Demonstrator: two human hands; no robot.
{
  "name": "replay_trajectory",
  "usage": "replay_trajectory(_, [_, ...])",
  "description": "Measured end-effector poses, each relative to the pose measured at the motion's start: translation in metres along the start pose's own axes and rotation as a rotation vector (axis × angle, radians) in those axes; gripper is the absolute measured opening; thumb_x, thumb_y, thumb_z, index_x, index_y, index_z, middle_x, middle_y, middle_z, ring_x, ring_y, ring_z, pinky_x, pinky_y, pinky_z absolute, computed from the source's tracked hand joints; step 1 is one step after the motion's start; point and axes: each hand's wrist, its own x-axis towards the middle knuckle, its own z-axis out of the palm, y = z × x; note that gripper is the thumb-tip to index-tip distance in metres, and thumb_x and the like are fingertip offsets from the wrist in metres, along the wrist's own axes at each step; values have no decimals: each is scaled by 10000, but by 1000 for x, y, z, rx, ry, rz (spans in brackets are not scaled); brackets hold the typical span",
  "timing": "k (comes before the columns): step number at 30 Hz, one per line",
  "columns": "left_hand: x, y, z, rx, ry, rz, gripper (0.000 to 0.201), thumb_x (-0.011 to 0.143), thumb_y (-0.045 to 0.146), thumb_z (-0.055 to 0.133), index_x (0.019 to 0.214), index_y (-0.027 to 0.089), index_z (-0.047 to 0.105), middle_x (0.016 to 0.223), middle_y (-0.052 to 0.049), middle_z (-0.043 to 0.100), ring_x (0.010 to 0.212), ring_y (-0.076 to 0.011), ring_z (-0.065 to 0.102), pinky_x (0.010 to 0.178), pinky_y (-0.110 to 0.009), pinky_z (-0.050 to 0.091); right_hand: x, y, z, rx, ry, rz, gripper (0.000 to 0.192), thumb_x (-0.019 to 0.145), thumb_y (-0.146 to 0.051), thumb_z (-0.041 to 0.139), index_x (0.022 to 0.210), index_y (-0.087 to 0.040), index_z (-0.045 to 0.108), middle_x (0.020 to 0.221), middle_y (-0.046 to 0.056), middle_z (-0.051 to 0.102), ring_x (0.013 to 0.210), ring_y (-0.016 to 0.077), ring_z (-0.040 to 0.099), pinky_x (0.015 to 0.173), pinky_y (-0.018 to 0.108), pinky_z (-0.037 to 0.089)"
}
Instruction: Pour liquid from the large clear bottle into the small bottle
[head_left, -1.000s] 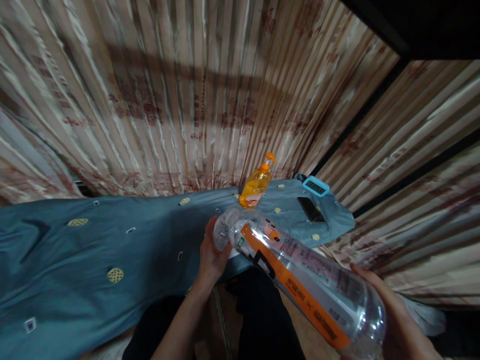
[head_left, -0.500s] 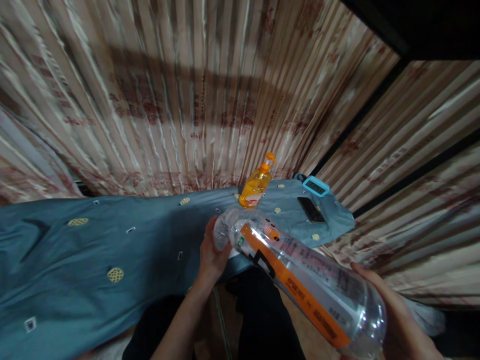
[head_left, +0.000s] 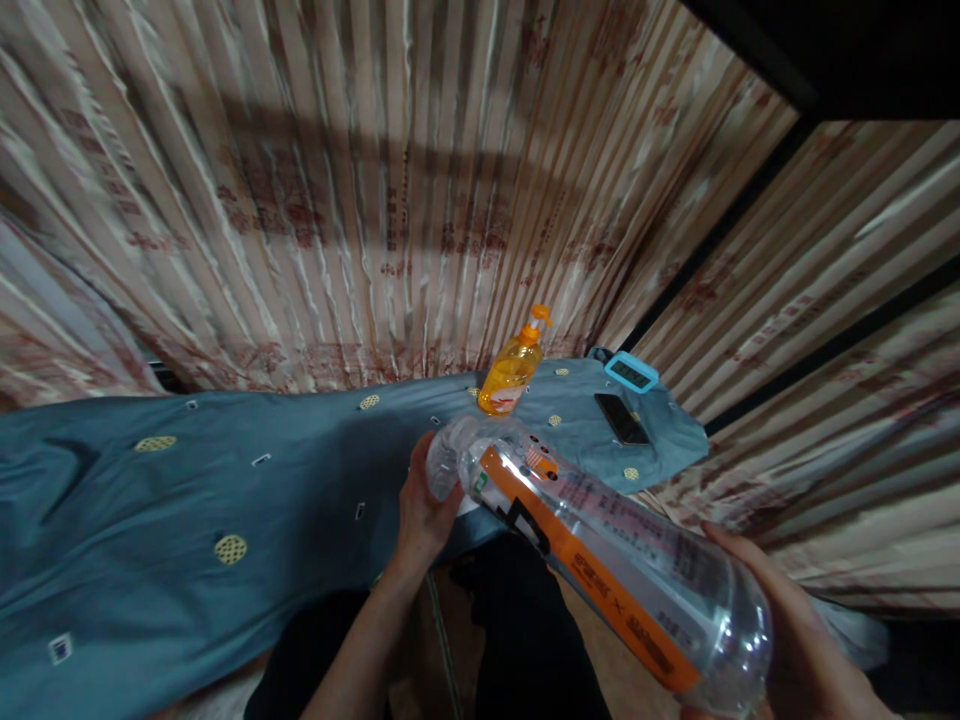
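A large clear plastic bottle (head_left: 645, 560) with an orange and silver label slants across the lower right, its nearer end low. My right hand (head_left: 795, 620) is closed around this near end, and some fingers are hidden behind it. At the far, ribbed clear end, my left hand (head_left: 427, 510) has its fingers wrapped round the plastic. I cannot tell whether that ribbed part belongs to the bottle or is a separate piece. Just beyond it, an orange pump bottle (head_left: 510, 376) stands upright on the blue-green cloth (head_left: 300, 470).
A dark phone (head_left: 622, 418) lies on the cloth to the right, with a light-blue digital clock (head_left: 631, 371) behind it. Pleated curtains (head_left: 360, 200) hang at the back and right. A dark frame bar (head_left: 720, 230) crosses the right side. My dark-clad legs (head_left: 525, 640) are below.
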Motion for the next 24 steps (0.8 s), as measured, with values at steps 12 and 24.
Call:
replay_trajectory(12, [0,-1,-1,26,-6,10,749,768,432,728,1445,224,485,1372,-137,704,1184,-323,723,1016,-492,591,-2,2,-1,-7,-5,32,1095,589,-457,928,1589,-354,495,1489,28,668,1268,494,674,847,497,711])
replay_trajectory(24, [0,0,-1,15,-3,28,738,782,436,707,1445,203,481,1360,-153,704,1203,-338,714,1034,-510,581,8,-12,-1,-92,-51,-139,1016,778,-469,838,1647,-187,393,1547,80,617,1281,346,703,941,340,655])
